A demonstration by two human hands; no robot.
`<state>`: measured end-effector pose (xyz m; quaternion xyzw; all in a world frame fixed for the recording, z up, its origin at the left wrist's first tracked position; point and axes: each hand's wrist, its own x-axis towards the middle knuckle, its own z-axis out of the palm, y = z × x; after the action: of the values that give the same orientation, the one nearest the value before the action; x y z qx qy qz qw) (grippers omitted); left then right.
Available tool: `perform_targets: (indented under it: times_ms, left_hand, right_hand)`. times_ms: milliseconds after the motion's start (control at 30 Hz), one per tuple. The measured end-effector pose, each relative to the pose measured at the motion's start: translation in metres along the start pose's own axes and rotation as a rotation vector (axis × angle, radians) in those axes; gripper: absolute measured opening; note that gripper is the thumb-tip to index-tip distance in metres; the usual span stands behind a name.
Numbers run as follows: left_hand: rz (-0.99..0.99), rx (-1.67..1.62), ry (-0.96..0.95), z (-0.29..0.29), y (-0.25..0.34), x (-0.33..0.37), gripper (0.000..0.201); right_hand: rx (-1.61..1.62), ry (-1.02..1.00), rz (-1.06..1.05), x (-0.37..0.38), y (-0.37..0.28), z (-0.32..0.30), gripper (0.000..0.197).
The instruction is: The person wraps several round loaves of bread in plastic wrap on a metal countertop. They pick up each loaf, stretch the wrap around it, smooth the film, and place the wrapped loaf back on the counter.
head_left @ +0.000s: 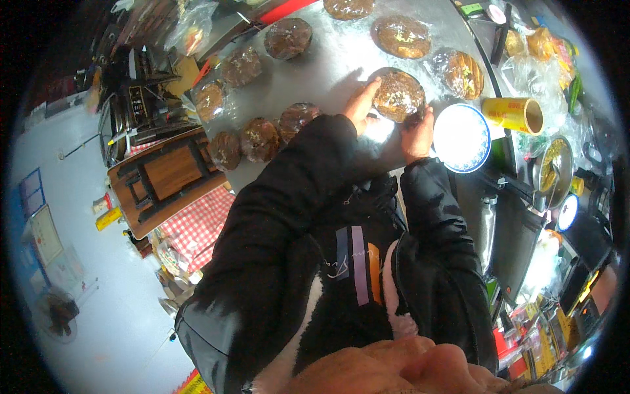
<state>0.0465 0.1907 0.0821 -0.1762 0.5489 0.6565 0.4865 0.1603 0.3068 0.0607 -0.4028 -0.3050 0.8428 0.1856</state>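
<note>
A round plate of brown food under clear film lies on the steel counter straight ahead of me. My left hand presses against its left rim and my right hand holds its near right edge, so both hands grip the wrapped plate. Black sleeves cover both forearms.
Several more film-wrapped plates lie across the counter. An empty white plate with a blue rim sits right of my right hand, with a yellow roll of cling film beyond it. A wooden table and red checked cloth stand at the left.
</note>
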Motion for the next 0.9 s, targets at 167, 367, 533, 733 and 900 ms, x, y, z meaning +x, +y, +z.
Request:
perform_targets:
  times_ms: [167,367,533,733,900]
  left_hand:
    - [0.012,-0.011,-0.034,-0.013,-0.019,-0.018,0.061]
    - [-0.083,0.016,-0.038,-0.049,-0.063,-0.071,0.058]
    - [0.004,0.171,-0.047,-0.068,-0.092,-0.096,0.059]
    - [0.05,0.239,-0.097,-0.094,-0.121,-0.089,0.052]
    - [0.242,0.385,-0.086,-0.115,-0.15,-0.067,0.043]
  right_hand:
    - [-0.157,-0.089,0.017,-0.02,0.011,-0.023,0.058]
    - [-0.458,-0.167,0.188,-0.075,0.022,-0.074,0.059]
    - [-0.257,-0.059,0.286,-0.097,0.022,-0.102,0.05]
    - [-0.371,-0.123,0.209,-0.1,0.035,-0.12,0.032]
    - [-0.323,-0.227,0.068,-0.098,0.047,-0.131,0.028]
